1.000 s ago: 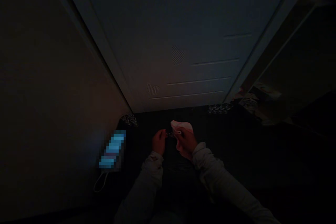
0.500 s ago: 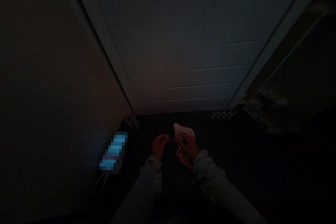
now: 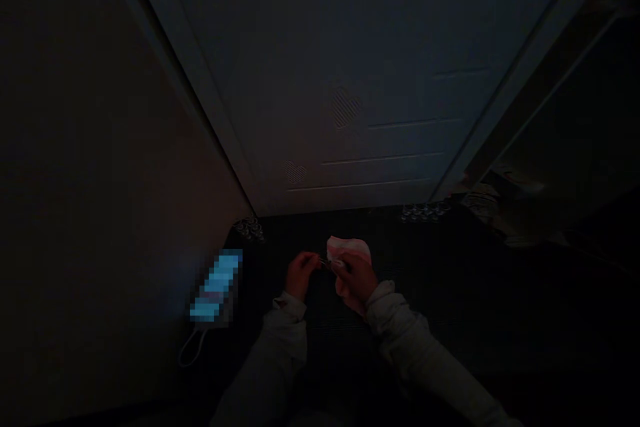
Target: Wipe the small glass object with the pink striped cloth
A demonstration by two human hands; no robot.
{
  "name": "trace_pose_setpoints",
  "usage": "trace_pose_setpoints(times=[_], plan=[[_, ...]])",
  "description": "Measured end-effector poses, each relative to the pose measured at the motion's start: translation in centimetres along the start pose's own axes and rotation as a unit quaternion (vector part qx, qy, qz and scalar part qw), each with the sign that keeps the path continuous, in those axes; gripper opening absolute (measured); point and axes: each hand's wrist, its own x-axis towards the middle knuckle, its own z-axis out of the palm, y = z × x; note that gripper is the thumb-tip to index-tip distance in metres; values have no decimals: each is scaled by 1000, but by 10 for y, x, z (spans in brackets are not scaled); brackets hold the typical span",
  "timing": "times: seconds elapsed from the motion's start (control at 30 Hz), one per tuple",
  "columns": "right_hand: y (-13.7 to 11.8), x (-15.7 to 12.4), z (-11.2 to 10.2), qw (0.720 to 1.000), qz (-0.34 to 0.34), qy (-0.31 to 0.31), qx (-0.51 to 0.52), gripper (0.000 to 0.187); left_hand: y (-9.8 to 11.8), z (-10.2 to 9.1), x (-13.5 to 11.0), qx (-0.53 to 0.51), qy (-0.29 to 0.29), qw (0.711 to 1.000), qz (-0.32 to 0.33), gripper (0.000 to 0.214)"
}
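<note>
the left hand (image 3: pixel 301 273) pinches a small shiny item (image 3: pixel 324 262); the right hand (image 3: pixel 359 275) pinches a pink cloth (image 3: pixel 354 248) beside it; rings (image 3: pixel 249 228) lie at the dark worktop's (image 3: pixel 335 333) far left corner.

- left sleeve (image 3: pixel 280 343): long, pale greyish fabric as far as I can tell in this gloom, pretty creased along the forearm
- left cuff (image 3: pixel 290 305): loose and rumpled, kinda gaping at the wrist
- right sleeve (image 3: pixel 425 350): same pale greyish look, roomy, chunky folds bunched near the wrist
- left hand (image 3: pixel 299 275) and right hand (image 3: pixel 361 277): both bare
- elbow ends: too dark to make out, sorry
</note>
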Motion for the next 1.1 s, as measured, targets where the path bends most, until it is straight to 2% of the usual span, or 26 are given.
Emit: trace_pose_setpoints(times=[0.43, 0.67, 0.8, 0.93, 1.1], plan=[[-3, 0, -2, 1000, -20, 5, -9, 33, 3, 2, -2, -26, 2, 1000, 2, 31], [-1, 1, -1, 999, -38, 2, 39, 25, 5, 3, -4, -2, -11, 1000, 0, 31], [1, 1, 0, 997, -29, 20, 64, 22, 4, 4, -3, 1, -10, 1000, -9, 30], [1, 0, 1, 998, -16, 38, 48, 19, 4, 3, -3, 12, -5, 1000, -5, 30], [0, 0, 1, 1000, -4, 18, 11, 23, 6, 2, -4, 16, -7, 1000, 5, 30]])
